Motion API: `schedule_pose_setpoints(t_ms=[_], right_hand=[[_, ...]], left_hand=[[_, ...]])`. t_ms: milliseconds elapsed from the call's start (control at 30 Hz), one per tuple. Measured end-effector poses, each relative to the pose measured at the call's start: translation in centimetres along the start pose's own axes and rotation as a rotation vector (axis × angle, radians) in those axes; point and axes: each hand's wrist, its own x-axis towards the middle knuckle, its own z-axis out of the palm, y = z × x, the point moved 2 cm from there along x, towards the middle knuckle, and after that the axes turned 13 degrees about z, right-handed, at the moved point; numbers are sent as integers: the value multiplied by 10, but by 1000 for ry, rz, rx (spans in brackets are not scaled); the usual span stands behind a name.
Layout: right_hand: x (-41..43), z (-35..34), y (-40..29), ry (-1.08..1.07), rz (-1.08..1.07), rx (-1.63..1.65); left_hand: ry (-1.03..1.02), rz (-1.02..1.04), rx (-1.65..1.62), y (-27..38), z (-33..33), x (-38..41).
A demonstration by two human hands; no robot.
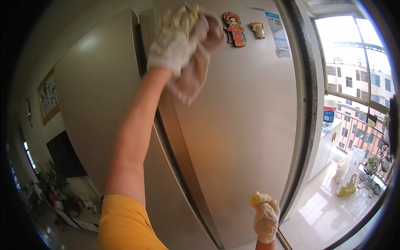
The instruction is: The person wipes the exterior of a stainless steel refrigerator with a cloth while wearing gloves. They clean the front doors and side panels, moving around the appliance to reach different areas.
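My left hand [175, 40], in a whitish disposable glove, is raised high with a pinkish-brown cloth [192, 75] in its grip. It presses the cloth near the inner edge of the right door of a beige refrigerator [243, 125]; both hand and cloth are blurred. Lower right, my right hand [265, 215], gloved too, is held low in front of the same door with its fingers curled; nothing shows in it. An opera-figure magnet [236, 29] and a small animal-like magnet [258, 30] sit right of the cloth, beside a blue-and-white label [277, 29].
A dark-edged door frame [307, 93] stands at the right. Past it, a balcony holds a white cabinet [325, 147] with a bucket [329, 112] on top, a sack [350, 175] and a plant stand [372, 178]. A television [67, 156] and plants are far left.
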Motion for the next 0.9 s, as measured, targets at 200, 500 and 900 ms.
schedule_pose_setpoints(t_ms=[200,500,900], right_hand=[[-6,9,6,10,12,166],[-14,10,29,93,-81,4],[-9,26,41,41,73,220]], left_hand=[[-215,-147,148,-1,5,73],[-306,15,351,13,-34,37],[-274,207,255,16,-18,21]])
